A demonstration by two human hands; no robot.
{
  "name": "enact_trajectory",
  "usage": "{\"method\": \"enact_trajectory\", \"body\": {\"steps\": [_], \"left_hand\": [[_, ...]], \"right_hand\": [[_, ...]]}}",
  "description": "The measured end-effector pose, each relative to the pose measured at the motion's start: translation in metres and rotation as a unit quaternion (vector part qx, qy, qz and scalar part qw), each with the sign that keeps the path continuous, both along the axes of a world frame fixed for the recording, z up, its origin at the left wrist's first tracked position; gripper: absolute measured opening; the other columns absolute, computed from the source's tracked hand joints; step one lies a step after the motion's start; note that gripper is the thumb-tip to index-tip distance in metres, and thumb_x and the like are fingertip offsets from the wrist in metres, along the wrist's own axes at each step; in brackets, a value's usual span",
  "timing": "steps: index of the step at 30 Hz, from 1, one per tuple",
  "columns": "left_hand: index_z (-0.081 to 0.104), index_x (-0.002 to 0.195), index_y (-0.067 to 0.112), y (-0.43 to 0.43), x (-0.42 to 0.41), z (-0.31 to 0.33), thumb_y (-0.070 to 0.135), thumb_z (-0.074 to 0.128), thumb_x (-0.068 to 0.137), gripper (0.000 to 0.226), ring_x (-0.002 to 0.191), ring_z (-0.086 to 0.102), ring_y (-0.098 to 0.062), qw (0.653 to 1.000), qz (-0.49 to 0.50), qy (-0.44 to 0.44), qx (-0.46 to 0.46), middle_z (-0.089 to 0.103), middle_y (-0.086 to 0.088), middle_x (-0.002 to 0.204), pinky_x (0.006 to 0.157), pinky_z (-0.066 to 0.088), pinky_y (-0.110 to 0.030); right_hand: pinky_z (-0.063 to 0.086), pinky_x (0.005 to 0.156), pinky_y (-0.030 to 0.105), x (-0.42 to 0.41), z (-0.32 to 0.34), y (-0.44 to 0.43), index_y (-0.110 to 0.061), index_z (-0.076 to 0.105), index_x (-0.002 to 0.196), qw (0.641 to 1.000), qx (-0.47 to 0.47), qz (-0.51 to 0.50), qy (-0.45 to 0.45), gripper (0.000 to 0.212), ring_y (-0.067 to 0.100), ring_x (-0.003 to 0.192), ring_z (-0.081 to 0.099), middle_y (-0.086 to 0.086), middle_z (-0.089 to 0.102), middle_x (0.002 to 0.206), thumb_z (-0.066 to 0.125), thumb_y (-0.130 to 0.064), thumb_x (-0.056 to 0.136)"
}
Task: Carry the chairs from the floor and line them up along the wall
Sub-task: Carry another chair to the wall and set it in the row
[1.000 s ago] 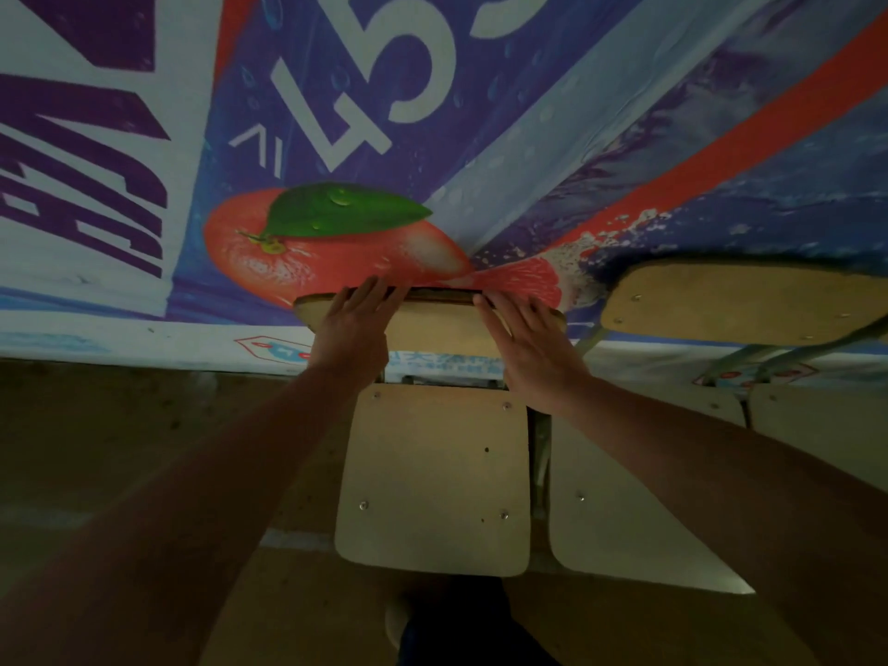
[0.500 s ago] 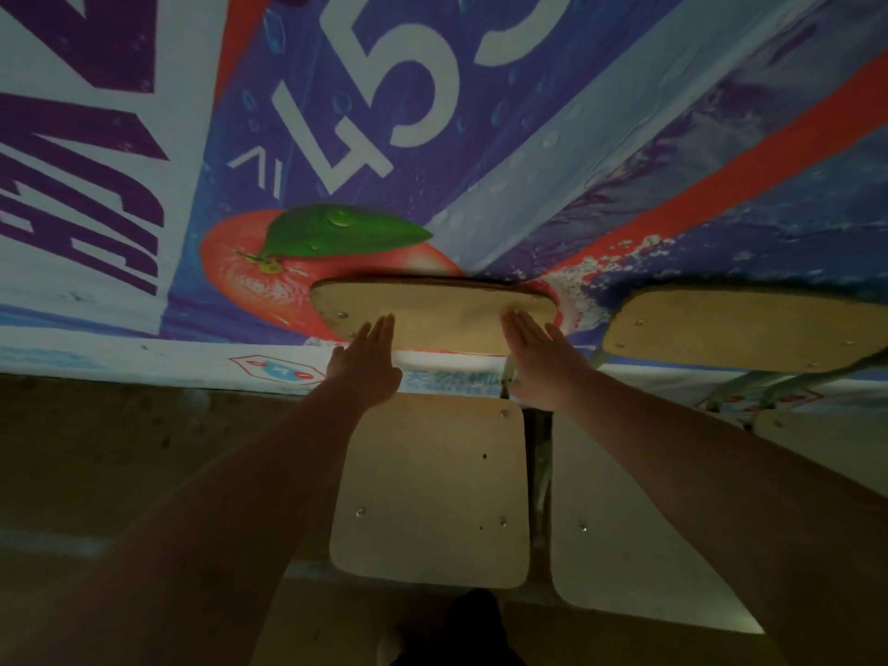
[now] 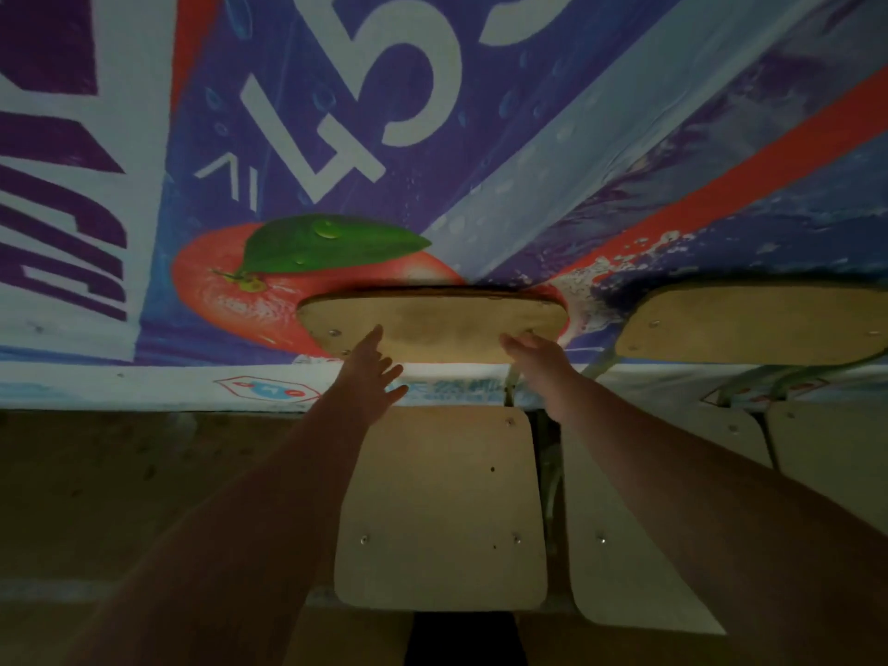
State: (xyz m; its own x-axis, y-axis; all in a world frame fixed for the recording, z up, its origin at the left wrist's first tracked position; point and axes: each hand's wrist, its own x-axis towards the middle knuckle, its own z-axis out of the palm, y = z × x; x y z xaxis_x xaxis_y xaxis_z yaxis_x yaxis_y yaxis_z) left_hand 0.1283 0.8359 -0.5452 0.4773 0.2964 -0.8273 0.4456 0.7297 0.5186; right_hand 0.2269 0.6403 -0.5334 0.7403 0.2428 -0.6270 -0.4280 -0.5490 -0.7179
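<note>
A second chair [image 3: 624, 545] stood just beside the middle chair [image 3: 442, 511], both backed against the banner wall [image 3: 336, 137]. The fingers [image 3: 376, 337] of the left hand [image 3: 367, 377] and right hand [image 3: 543, 365] were straight, holding nothing, above the brown floor [image 3: 144, 473].

Floor [image 3: 120, 497] open on the left; neighbouring chair [image 3: 605, 569] blocks the right, wall [image 3: 528, 137] ahead.

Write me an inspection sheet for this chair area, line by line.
Surface: brown floor, dim.
Job's things: wooden chair set against the wall; neighbouring chair close on its right.
Clutter: nothing seen.
Hands: left hand and right hand open, at the lower edge of the backrest, gripping nothing.
Cables: nothing seen.
Surroundings: printed banner with an orange fruit covers the wall.
</note>
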Motion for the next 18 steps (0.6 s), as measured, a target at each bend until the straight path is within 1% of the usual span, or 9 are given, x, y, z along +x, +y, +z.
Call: {"method": "enact_trajectory", "body": {"steps": [3, 5, 7, 9, 11, 13, 15, 16, 18], "left_hand": [[0.022, 0.15, 0.005, 0.015, 0.007, -0.018, 0.07, 0.059, 0.077, 0.104, 0.134, 0.042, -0.026, 0.997, 0.059, -0.022, -0.052, 0.035, -0.013, 0.151, 0.094, 0.041, -0.044], [0.022, 0.15, 0.005, 0.018, 0.008, -0.034, 0.076, 0.061, 0.069, 0.115, 0.133, 0.043, -0.028, 0.994, 0.069, -0.035, -0.076, 0.036, -0.013, 0.149, 0.095, 0.042, -0.045], [0.02, 0.151, 0.008, 0.018, 0.007, -0.044, 0.078, 0.06, 0.066, 0.117, 0.133, 0.043, -0.031, 0.991, 0.078, -0.051, -0.092, 0.036, -0.012, 0.151, 0.1, 0.04, -0.046], [0.022, 0.152, 0.012, 0.02, 0.009, -0.053, 0.081, 0.062, 0.059, 0.122, 0.132, 0.044, -0.033, 0.992, 0.071, -0.057, -0.088, 0.036, -0.01, 0.152, 0.1, 0.04, -0.046], [0.022, 0.152, 0.019, 0.021, 0.01, -0.059, 0.083, 0.071, 0.036, 0.142, 0.13, 0.045, -0.036, 0.993, 0.083, -0.041, -0.08, 0.033, -0.01, 0.153, 0.097, 0.043, -0.048], [0.022, 0.152, 0.022, 0.024, 0.011, -0.064, 0.084, 0.073, 0.016, 0.157, 0.132, 0.043, -0.035, 0.993, 0.08, -0.046, -0.069, 0.033, -0.007, 0.153, 0.099, 0.041, -0.051], [0.024, 0.152, 0.022, 0.022, 0.014, -0.071, 0.087, 0.069, 0.017, 0.157, 0.138, 0.037, -0.03, 0.993, 0.064, -0.075, -0.06, 0.035, -0.002, 0.153, 0.105, 0.034, -0.054], [0.025, 0.152, 0.023, 0.02, 0.016, -0.072, 0.089, 0.066, 0.026, 0.148, 0.139, 0.035, -0.027, 0.993, 0.063, -0.086, -0.052, 0.036, -0.001, 0.153, 0.107, 0.031, -0.055], [0.028, 0.15, 0.022, 0.017, 0.017, -0.075, 0.086, 0.058, 0.051, 0.122, 0.138, 0.037, -0.025, 0.992, 0.078, -0.09, -0.039, 0.039, -0.003, 0.151, 0.109, 0.029, -0.056]], "right_hand": [[0.034, 0.109, 0.037, 0.004, -0.026, 0.001, -0.008, 0.037, 0.145, 0.969, 0.126, -0.151, 0.147, 0.074, 0.025, 0.13, 0.047, 0.009, 0.045, 0.145, 0.057, -0.055, 0.09], [0.029, 0.114, 0.037, 0.004, -0.045, 0.0, -0.007, 0.03, 0.148, 0.944, 0.189, -0.186, 0.195, 0.086, 0.026, 0.135, 0.042, 0.012, 0.041, 0.148, 0.058, -0.059, 0.085], [0.028, 0.115, 0.037, 0.002, -0.058, -0.002, -0.008, 0.029, 0.149, 0.923, 0.236, -0.209, 0.222, 0.102, 0.026, 0.138, 0.039, 0.013, 0.039, 0.15, 0.061, -0.064, 0.07], [0.037, 0.109, 0.038, 0.002, -0.07, 0.002, -0.007, 0.029, 0.149, 0.902, 0.268, -0.24, 0.239, 0.117, 0.028, 0.132, 0.045, 0.014, 0.042, 0.147, 0.066, -0.066, 0.055], [0.046, 0.098, 0.044, 0.002, -0.081, 0.01, -0.008, 0.024, 0.15, 0.875, 0.295, -0.273, 0.269, 0.133, 0.032, 0.127, 0.049, 0.017, 0.042, 0.147, 0.071, -0.07, 0.042], [0.047, 0.09, 0.052, -0.001, -0.086, 0.021, -0.012, 0.021, 0.151, 0.849, 0.338, -0.29, 0.284, 0.143, 0.037, 0.13, 0.046, 0.017, 0.039, 0.149, 0.076, -0.073, 0.034], [0.049, 0.085, 0.051, -0.004, -0.091, 0.03, -0.018, 0.03, 0.148, 0.836, 0.37, -0.307, 0.266, 0.148, 0.034, 0.124, 0.051, 0.014, 0.045, 0.145, 0.083, -0.073, 0.021], [0.048, 0.087, 0.05, -0.005, -0.091, 0.033, -0.018, 0.034, 0.146, 0.836, 0.375, -0.311, 0.252, 0.147, 0.032, 0.12, 0.054, 0.013, 0.048, 0.142, 0.083, -0.073, 0.019], [0.042, 0.1, 0.05, -0.008, -0.091, 0.034, -0.015, 0.034, 0.146, 0.84, 0.373, -0.317, 0.233, 0.137, 0.031, 0.121, 0.053, 0.013, 0.049, 0.142, 0.077, -0.073, 0.029]]}}
